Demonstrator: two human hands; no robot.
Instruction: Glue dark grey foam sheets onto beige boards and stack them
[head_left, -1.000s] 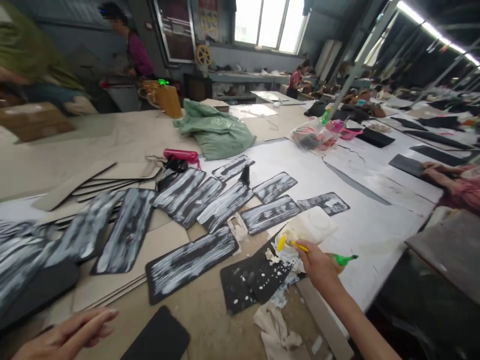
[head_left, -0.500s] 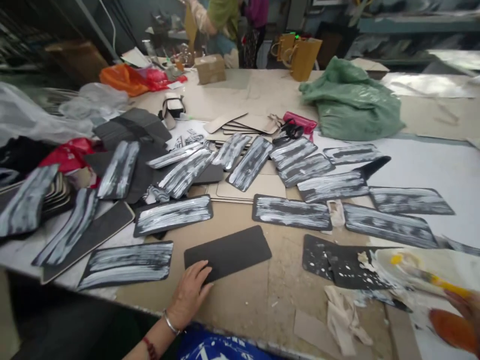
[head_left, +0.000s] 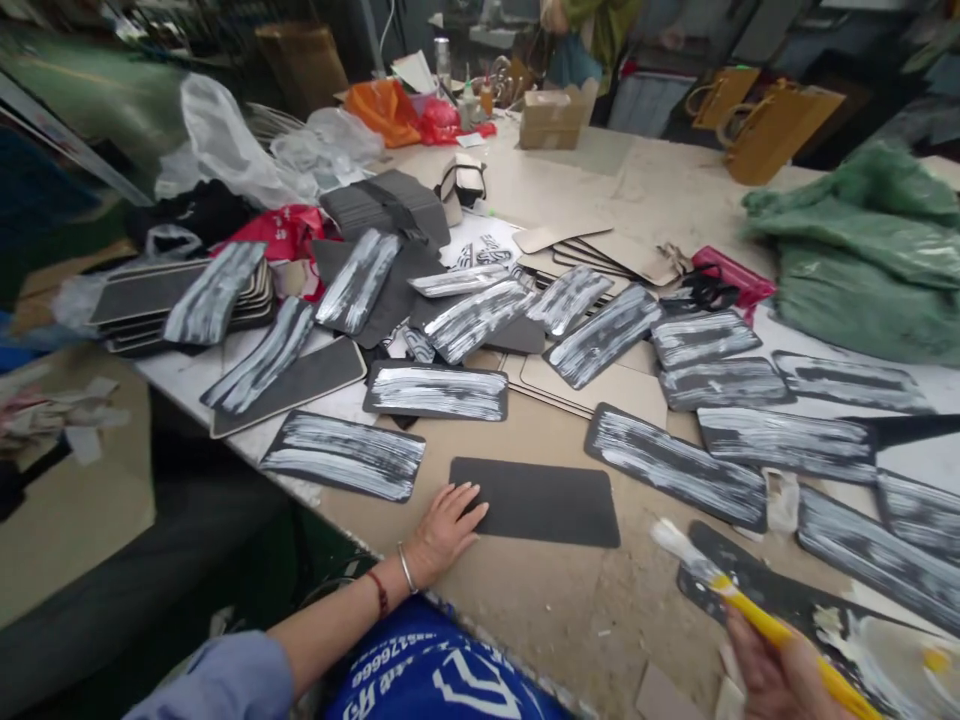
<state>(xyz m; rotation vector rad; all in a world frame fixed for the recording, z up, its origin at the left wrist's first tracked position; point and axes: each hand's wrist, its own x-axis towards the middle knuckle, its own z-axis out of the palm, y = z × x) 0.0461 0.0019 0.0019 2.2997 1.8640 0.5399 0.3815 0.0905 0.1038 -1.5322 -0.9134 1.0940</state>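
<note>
My left hand [head_left: 448, 530] lies flat with its fingers on the left end of a plain dark grey panel [head_left: 544, 503], which has rounded corners. My right hand [head_left: 776, 665] is wrapped round the yellow handle of a paintbrush [head_left: 739, 600]. White paste coats the bristles, which hang to the right of the plain panel. Below the brush lies a white-spattered black panel [head_left: 705, 575]. A shallow dish [head_left: 904, 650] of pale paste sits beside the right hand. Around them lie several panels streaked with white, such as one panel [head_left: 439, 390] behind the left hand and another panel [head_left: 675, 465] behind the brush.
Stacked panels [head_left: 142, 300] stand at the left table edge. A green bag [head_left: 870, 260] is at the right, with yellow mug-shaped objects [head_left: 780, 125] behind it. A cardboard box [head_left: 551, 118] and an orange bag [head_left: 382, 110] sit at the back, near another person.
My right hand has brought the brush from the dish leftward, close to the plain panel. My left hand stays on that panel, which now lies turned slightly. The view has swung left.
</note>
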